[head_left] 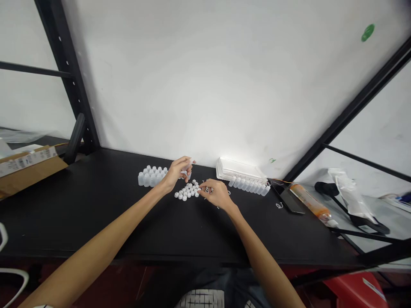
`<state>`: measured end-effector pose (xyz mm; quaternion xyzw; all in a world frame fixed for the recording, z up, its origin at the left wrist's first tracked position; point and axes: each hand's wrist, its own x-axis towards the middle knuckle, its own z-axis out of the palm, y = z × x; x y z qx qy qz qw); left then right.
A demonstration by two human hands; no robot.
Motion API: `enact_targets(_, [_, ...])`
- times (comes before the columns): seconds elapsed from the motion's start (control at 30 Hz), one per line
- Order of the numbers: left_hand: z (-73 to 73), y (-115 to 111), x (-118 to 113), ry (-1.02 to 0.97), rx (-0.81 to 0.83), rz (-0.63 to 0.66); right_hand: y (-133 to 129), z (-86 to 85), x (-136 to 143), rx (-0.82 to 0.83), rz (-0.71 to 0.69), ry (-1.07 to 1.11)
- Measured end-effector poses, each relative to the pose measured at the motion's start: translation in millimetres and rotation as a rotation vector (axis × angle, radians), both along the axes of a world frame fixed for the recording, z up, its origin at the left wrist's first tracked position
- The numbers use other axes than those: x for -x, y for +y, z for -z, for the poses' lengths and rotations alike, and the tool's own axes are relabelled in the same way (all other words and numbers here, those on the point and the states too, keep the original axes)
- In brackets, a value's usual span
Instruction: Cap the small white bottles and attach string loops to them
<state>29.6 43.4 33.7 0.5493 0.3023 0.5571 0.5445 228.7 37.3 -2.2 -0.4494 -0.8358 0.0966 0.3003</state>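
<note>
A small translucent white bottle (188, 164) is in the closed fingers of my left hand (175, 172), raised a little above the table. My right hand (218, 194) is pinched at the right edge of a pile of small white caps (186, 191), its fingertips on one white cap (198, 191). Left of the pile, partly behind my left hand, several translucent bottles (152, 176) stand upright in rows. A few thin white loops lie beside and partly behind my right hand.
Right of my hands, a row of capped bottles (249, 185) leans by a stack of white flat trays (240, 167). A dark phone (291, 202) and an orange-labelled roll (310, 201) lie farther right. A cardboard box (35, 169) is at left. Black rack posts flank the black table (96, 205).
</note>
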Motion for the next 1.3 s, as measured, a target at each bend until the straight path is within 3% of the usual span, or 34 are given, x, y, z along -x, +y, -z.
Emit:
enact_targets(0.17, [1.4, -5, -5, 0.105, 0.028, -0.077, -6, 3.7, 8, -0.023, 0.006, -0.200])
enact_targets(0.4, [7.4, -3, -4, 0.246, -0.046, -0.145, -8, 1.7, 12, -0.014, 0.082, -0.190])
enact_targets(0.93, [12.3, 1, -2, 0.400, -0.051, 0.008, -10, -0.3, 12, 0.004, 0.005, -0.242])
enact_targets(1.13, [12.6, 0, -2, 0.416, -0.045, -0.013, -6, -10.0, -2, 0.076, 0.051, -0.008])
enact_targets(1.3, [8.3, -6, -5, 0.493, -0.041, -0.019, 1, -17.3, -18, 0.110, 0.090, 0.501])
